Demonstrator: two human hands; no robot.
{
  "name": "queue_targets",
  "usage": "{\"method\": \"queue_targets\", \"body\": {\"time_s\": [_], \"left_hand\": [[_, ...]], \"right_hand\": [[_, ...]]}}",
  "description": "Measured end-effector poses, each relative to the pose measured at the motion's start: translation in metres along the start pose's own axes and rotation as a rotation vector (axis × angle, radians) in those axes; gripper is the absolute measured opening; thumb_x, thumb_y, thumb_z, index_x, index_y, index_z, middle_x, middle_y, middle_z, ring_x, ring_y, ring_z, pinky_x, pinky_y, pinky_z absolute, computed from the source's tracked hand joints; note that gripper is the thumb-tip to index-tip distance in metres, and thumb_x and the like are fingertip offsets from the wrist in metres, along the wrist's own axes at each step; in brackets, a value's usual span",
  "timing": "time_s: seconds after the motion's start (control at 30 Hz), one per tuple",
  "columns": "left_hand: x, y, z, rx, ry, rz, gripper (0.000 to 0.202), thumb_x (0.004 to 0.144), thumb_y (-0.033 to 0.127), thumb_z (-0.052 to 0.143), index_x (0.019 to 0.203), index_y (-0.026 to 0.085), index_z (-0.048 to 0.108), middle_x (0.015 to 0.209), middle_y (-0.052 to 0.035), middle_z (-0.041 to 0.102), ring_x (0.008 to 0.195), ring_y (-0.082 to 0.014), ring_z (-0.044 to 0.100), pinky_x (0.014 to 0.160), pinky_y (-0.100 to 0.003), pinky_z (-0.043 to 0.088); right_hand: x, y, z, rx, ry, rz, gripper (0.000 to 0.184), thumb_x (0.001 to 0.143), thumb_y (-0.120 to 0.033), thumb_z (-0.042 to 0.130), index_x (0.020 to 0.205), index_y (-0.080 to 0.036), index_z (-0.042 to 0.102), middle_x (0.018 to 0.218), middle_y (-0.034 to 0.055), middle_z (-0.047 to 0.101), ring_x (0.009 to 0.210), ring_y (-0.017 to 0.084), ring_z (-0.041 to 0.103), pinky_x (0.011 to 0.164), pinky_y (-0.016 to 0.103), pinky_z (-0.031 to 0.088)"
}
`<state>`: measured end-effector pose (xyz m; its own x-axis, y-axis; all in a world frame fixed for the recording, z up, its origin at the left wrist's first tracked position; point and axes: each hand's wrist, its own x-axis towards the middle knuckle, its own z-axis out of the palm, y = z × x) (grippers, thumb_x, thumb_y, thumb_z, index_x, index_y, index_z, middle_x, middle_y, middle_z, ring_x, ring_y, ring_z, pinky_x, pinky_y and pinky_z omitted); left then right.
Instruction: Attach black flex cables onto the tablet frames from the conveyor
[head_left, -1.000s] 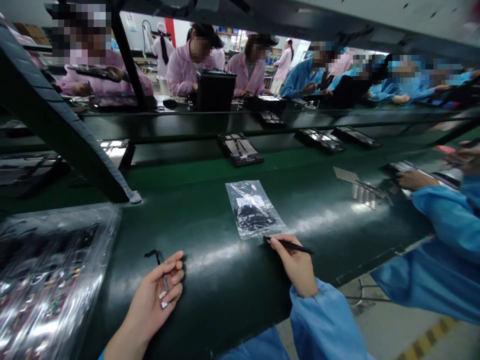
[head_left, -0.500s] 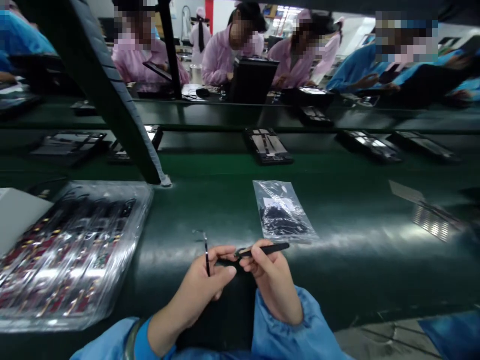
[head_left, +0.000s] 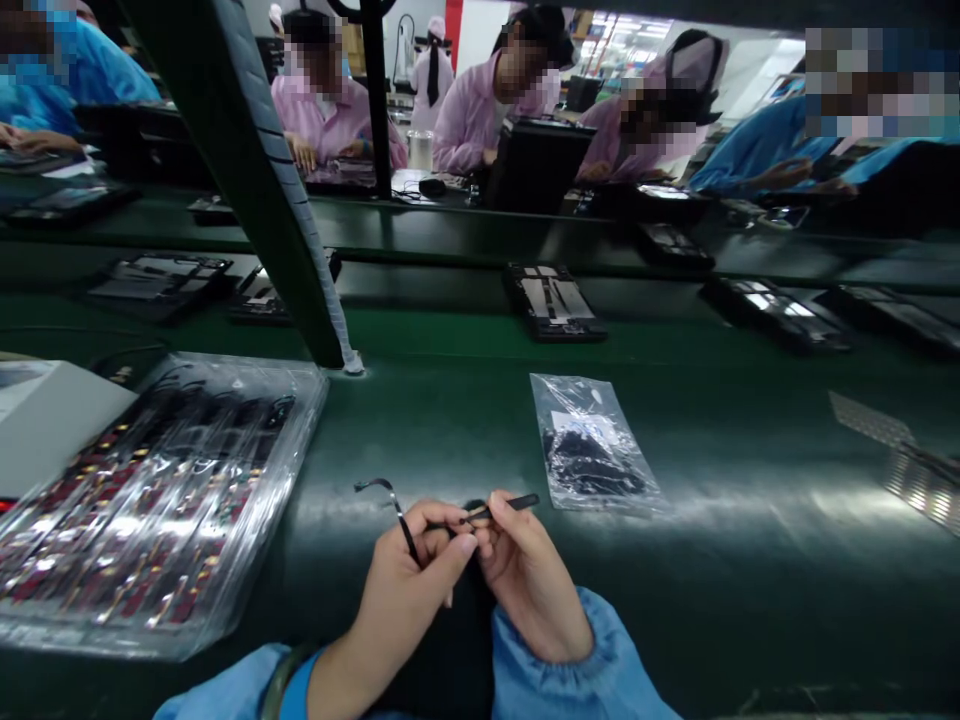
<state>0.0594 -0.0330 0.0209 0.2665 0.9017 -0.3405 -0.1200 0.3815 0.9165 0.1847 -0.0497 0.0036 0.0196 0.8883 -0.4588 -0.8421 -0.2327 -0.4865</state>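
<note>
My left hand [head_left: 405,580] is closed on a thin black flex cable [head_left: 397,507], whose free end curves up and to the left above my knuckles. Black tweezers [head_left: 521,503] are pinched between the thumb and fingers of my right hand [head_left: 536,590]. Their tip meets the fingertips of my left hand, where something small and dark is partly hidden. Both hands are close together over the front of the green bench. Just beyond them lies a clear plastic bag [head_left: 592,450] of small black parts.
On the left stands a clear plastic tray [head_left: 300,420] of circuit boards beside a white box [head_left: 60,420]. A slanted post [head_left: 300,220] rises from the bench [head_left: 420,400]. Opened devices [head_left: 559,300] lie along the back. A perforated metal piece [head_left: 922,480] sits right. Co-workers work opposite.
The view has swung left, so the bench things appear farther right. My hands have drawn closer together, the tweezers are angled differently, and the cable's free end now bends more to the left.
</note>
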Motion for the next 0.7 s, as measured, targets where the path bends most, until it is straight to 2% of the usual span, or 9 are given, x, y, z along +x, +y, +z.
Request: {"method": "queue_targets", "body": {"time_s": [0.3, 0.7], "left_hand": [[0.0001, -0.0036, -0.0014, -0.005, 0.013, 0.012, 0.038, 0.064, 0.042, 0.079, 0.084, 0.014, 0.064, 0.043, 0.0066, 0.049, 0.034, -0.0046, 0.041, 0.037, -0.015, 0.028], [0.0011, -0.0022, 0.0023, -0.02, 0.02, 0.035, 0.031, 0.064, 0.037, 0.079, 0.081, 0.015, 0.066, 0.042, 0.0067, 0.048, 0.033, -0.0049, 0.041, 0.037, -0.015, 0.03]], "right_hand": [[0.0049, 0.003, 0.0009, 0.156, 0.097, 0.148, 0.022, 0.062, -0.019, 0.085, 0.071, -0.012, 0.066, 0.061, 0.003, 0.071, 0.05, 0.008, 0.065, 0.048, 0.009, 0.053], [0.0061, 0.0023, -0.0012, 0.173, 0.056, 0.2, 0.018, 0.068, -0.019, 0.082, 0.068, -0.011, 0.066, 0.059, 0.0012, 0.07, 0.049, 0.006, 0.064, 0.047, 0.008, 0.053]]}}
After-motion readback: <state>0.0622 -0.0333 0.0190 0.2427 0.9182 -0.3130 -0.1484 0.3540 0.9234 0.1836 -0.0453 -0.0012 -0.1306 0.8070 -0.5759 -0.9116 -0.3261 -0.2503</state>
